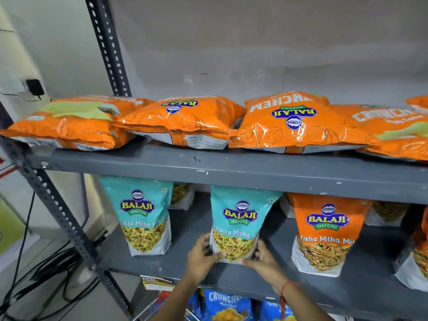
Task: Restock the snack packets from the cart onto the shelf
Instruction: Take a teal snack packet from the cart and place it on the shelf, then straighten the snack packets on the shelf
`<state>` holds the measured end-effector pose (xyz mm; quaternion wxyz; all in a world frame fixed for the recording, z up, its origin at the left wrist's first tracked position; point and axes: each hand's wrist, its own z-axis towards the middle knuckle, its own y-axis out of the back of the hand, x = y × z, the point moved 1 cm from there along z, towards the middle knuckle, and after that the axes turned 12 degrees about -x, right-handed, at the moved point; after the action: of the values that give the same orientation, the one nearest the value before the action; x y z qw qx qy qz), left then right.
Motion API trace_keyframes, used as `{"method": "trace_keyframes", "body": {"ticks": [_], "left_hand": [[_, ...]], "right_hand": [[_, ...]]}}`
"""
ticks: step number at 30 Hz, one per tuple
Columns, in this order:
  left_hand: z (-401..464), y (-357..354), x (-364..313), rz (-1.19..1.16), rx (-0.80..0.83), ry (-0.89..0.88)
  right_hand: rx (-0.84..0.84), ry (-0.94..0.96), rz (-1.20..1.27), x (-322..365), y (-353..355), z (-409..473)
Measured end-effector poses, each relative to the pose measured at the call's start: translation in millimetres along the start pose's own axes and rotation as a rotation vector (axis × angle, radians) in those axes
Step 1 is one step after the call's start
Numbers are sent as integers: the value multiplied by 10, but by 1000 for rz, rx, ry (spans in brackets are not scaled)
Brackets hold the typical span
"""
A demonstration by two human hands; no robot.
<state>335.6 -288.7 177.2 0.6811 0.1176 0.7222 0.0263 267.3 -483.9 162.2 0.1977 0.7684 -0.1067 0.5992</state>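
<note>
1. I see both hands on the teal Khatta Mitha packet (236,225), which stands upright near the front edge of the middle shelf (231,172).
2. My left hand (201,256) cups the packet's lower left corner, fingers curled around its side.
3. My right hand (261,258) presses the lower right corner, fingers against the base; a red thread (286,288) circles that wrist.
4. A second teal packet (144,216) stands toward the shelf's left end, an orange Tikha Mitha packet (326,232) toward the right.
5. Orange wafer bags (185,121) lie flat along the upper shelf.
6. Blue Crunchex packets (222,304) show below the front edge.
</note>
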Motion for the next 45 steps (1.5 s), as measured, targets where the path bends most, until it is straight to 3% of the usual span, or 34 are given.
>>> {"method": "trace_keyframes", "body": {"ticks": [8,13,16,22,31,45], "left_hand": [[-79,10,-19,10,-34,3],[-355,-20,-215,6,-246,-47],[-540,-81,-408,65,-271,-108],[-936,-517,-738,119,-133,-205],[-1226,-1372,-479,103,99,-65],[-813,-2299,-360,51,56,51]], "right_hand": [[8,40,-16,27,-25,-55],[-84,27,25,60,106,-301],[-143,39,19,98,292,-572],[-323,50,43,8,896,-1176],[-576,-67,84,-372,1887,-1337],[-259,-10,-146,-443,2265,-238]]}}
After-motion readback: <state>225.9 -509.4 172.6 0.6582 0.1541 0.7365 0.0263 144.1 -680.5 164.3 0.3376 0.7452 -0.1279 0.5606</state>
